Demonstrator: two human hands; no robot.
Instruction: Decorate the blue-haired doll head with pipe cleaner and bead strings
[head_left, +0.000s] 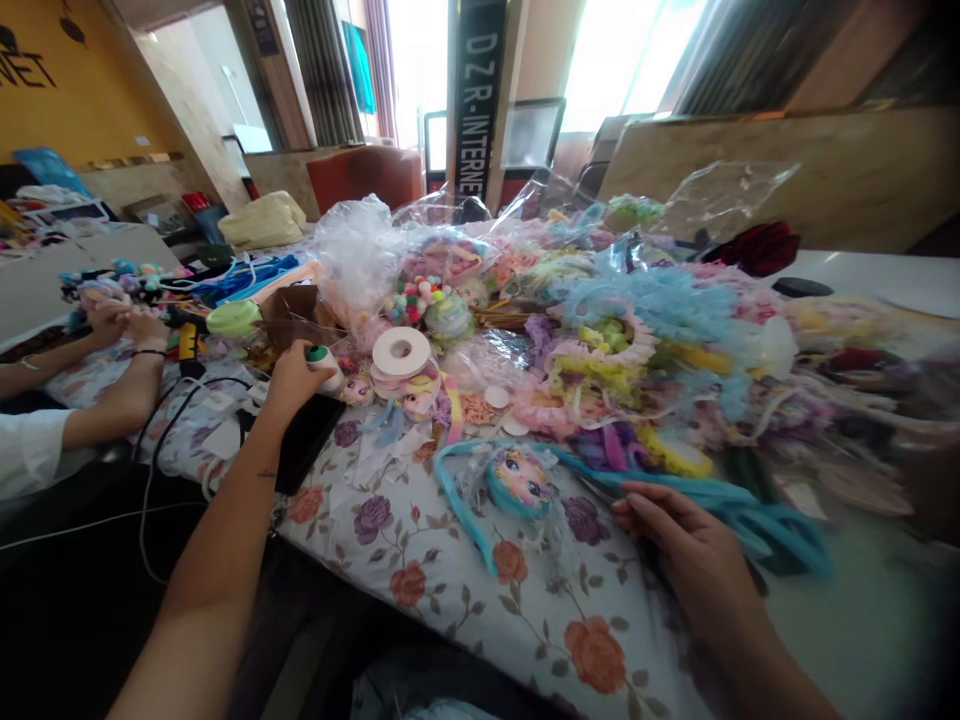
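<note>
My left hand (294,378) reaches across to the left, its fingers closed around a small white roll or bottle with a green round top (319,355). Beneath that wrist lies a dark phone-like slab (309,445). My right hand (679,535) is held low over the cloth, thumb and fingers pinched together. A thin dark object (598,484) shows at its fingertips, too blurred to name. Just left of these fingers is a doll face with big eyes (519,478), in clear plastic. A turquoise fuzzy strip (459,500) curves around it and runs behind my right hand.
White ribbon spools (384,378) stand mid-table. Behind them are heaped pastel ruffled trims (645,300), clear plastic bags (352,250) and a cardboard box (289,312). On the left, another person's hands (142,328) work beside a yellow-black glue gun (189,348) and cables. Flowered cloth (465,610) covers the table.
</note>
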